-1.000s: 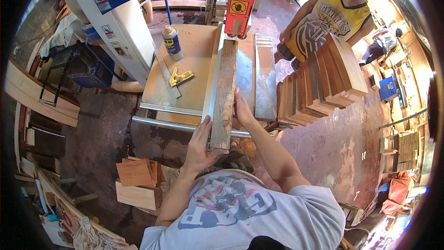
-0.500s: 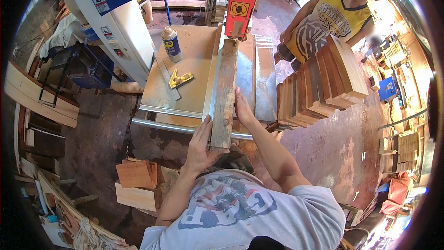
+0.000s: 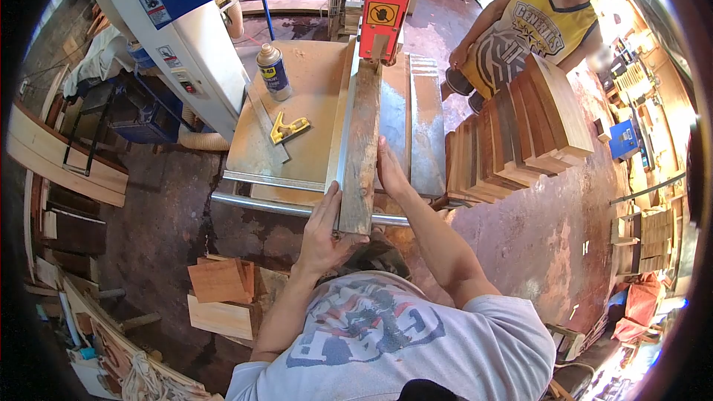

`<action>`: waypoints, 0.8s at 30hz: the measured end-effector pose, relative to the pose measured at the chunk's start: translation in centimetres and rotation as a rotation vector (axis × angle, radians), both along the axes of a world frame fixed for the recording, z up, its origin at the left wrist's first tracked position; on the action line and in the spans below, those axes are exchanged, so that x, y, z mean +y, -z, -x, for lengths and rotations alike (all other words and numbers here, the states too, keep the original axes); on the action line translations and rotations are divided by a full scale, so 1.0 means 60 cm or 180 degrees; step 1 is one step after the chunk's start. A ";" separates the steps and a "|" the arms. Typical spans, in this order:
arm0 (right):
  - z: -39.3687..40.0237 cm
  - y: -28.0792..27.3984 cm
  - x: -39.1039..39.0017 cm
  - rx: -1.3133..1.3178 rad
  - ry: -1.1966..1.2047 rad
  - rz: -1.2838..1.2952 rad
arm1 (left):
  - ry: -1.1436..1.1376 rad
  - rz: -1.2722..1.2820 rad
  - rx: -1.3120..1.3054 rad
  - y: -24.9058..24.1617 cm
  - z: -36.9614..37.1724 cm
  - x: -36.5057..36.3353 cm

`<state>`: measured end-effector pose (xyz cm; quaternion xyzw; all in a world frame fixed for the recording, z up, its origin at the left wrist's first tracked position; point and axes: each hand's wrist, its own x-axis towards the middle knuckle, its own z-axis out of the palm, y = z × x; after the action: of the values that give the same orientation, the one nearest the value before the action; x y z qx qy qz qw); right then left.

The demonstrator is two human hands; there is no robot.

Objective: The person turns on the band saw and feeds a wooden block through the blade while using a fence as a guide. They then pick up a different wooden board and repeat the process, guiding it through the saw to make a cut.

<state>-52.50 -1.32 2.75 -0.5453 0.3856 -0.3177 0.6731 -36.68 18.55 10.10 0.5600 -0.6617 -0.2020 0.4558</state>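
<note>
A long, rough, weathered wooden board lies lengthwise along a metal fence on a bandsaw table. Its far end is under the red blade guard; the blade itself I cannot make out. My left hand grips the board's near end, fingers along the left side and thumb at the end. Against the right side, farther forward, my right hand presses with its fingers stretched out. Left of the fence are a spray can, a yellow-handled square and its steel blade.
Right of the table stands a leaning row of thick wood pieces. A person in a yellow jersey is behind it. Cut blocks lie low at left. A metal rail runs along the table's front.
The board has slid slightly forward under the guard, and my hands have moved a little with it. The other person's head has turned slightly.
</note>
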 end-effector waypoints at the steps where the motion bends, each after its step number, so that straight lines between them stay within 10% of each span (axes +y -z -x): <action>1: 0.000 0.005 -0.003 0.0029 0.0011 0.0039 | 0.0010 -0.0014 0.0007 0.001 0.000 -0.001; 24: -0.008 -0.012 -0.026 -0.0116 0.0089 0.0315 | -0.0046 -0.0014 0.0051 0.009 -0.003 -0.029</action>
<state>-52.01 -2.88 3.47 -0.5666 0.3647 -0.3556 0.6477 -36.52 16.81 9.57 0.5640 -0.6536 -0.2046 0.4613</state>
